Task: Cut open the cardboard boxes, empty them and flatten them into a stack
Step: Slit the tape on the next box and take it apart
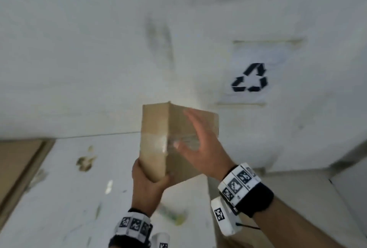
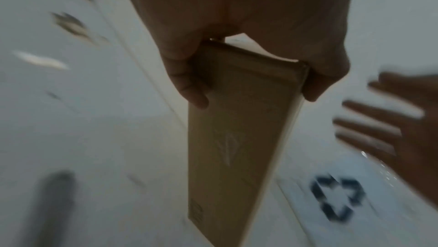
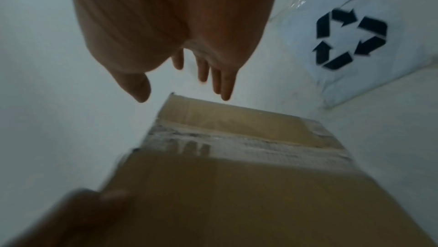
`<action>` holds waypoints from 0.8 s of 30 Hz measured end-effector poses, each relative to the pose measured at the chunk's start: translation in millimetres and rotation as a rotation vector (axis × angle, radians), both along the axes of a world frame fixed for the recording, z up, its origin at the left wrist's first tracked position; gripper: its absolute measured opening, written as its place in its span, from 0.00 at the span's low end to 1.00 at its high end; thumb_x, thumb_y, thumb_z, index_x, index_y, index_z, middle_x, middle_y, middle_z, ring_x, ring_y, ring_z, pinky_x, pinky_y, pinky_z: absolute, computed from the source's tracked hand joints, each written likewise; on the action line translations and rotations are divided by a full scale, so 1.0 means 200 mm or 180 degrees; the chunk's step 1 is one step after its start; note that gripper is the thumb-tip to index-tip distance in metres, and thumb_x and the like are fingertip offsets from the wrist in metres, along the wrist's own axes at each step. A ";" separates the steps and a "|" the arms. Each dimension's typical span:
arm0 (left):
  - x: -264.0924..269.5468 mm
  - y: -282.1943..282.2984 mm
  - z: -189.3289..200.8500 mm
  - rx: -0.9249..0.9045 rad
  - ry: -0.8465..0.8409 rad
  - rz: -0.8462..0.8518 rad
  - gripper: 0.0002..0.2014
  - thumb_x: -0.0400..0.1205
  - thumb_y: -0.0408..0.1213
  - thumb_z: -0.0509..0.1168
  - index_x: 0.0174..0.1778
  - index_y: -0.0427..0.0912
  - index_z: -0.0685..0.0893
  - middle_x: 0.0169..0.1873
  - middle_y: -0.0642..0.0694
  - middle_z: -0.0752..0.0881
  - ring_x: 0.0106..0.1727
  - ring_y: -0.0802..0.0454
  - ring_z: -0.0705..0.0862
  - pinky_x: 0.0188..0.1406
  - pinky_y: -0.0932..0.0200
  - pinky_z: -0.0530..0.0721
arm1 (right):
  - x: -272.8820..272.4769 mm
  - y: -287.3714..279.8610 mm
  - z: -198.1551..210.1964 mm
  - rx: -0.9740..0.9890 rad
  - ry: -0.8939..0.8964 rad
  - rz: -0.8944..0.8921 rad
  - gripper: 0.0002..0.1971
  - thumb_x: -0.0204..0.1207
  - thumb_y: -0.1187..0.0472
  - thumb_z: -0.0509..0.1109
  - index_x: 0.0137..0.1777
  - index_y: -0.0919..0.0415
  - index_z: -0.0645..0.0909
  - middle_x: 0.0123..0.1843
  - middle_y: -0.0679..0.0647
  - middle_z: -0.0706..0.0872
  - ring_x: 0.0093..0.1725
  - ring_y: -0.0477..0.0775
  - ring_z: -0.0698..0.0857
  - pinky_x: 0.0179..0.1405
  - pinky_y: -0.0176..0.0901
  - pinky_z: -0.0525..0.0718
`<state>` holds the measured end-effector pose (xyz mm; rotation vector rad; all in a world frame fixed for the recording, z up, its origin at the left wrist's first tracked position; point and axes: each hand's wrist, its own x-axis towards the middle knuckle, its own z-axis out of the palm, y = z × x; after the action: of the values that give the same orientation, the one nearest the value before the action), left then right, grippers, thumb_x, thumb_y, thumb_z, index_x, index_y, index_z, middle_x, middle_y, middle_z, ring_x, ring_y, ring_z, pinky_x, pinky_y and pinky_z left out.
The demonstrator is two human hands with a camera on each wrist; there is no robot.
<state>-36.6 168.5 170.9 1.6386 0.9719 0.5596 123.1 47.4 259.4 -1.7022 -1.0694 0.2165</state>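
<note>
Cardboard box (image 1: 158, 138), taped, is held upright in the air by its lower corner in the left hand (image 1: 147, 184), right hand (image 1: 200, 144) spread and empty beside it; a drop is risked from so narrow a grip.

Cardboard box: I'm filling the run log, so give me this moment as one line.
left hand: grips cardboard box at lower end | right hand: open beside box | box: held up, taped | backdrop: recycling sign
</note>
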 end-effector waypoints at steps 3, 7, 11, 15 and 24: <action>-0.39 0.34 -0.05 -0.0579 -0.0038 0.0427 0.52 0.53 0.60 0.78 0.73 0.50 0.65 0.62 0.48 0.80 0.57 0.47 0.86 0.44 0.46 0.90 | -0.24 0.25 -0.33 -0.0570 0.0133 -0.0235 0.11 0.81 0.53 0.72 0.62 0.46 0.80 0.61 0.40 0.84 0.61 0.42 0.82 0.66 0.39 0.79; -0.89 0.74 -0.20 -0.1232 0.0008 0.0918 0.54 0.57 0.59 0.78 0.77 0.41 0.66 0.64 0.39 0.79 0.49 0.42 0.86 0.41 0.46 0.88 | -0.52 0.37 -0.92 -0.2847 0.0402 -0.0187 0.16 0.79 0.41 0.69 0.59 0.49 0.78 0.59 0.51 0.85 0.60 0.55 0.84 0.63 0.51 0.83; -1.21 1.00 -0.37 -0.1977 0.0076 0.1033 0.48 0.59 0.60 0.76 0.73 0.42 0.71 0.51 0.36 0.80 0.35 0.42 0.83 0.38 0.44 0.88 | -0.77 0.41 -1.31 -0.4377 -0.0523 -0.0072 0.30 0.81 0.43 0.67 0.79 0.47 0.62 0.73 0.55 0.68 0.70 0.61 0.73 0.63 0.57 0.81; -1.31 1.11 -0.49 -0.2398 0.0435 0.0923 0.21 0.84 0.56 0.65 0.70 0.50 0.77 0.54 0.39 0.85 0.52 0.35 0.87 0.63 0.32 0.85 | -0.80 0.48 -1.35 -0.4238 -0.0504 -0.0497 0.18 0.87 0.57 0.59 0.76 0.53 0.67 0.68 0.55 0.74 0.65 0.60 0.79 0.58 0.53 0.84; -1.23 1.25 -0.60 -0.1928 0.0976 0.0645 0.32 0.78 0.62 0.73 0.76 0.56 0.72 0.66 0.45 0.80 0.65 0.35 0.80 0.64 0.31 0.80 | -0.66 0.55 -0.71 -0.1210 0.1820 -0.0893 0.10 0.89 0.53 0.63 0.65 0.47 0.82 0.39 0.59 0.86 0.29 0.57 0.83 0.26 0.48 0.85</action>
<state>-283.4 418.1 50.9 1.1004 1.3846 0.1148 -8.2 157.1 117.0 -1.9337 -0.3740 0.7119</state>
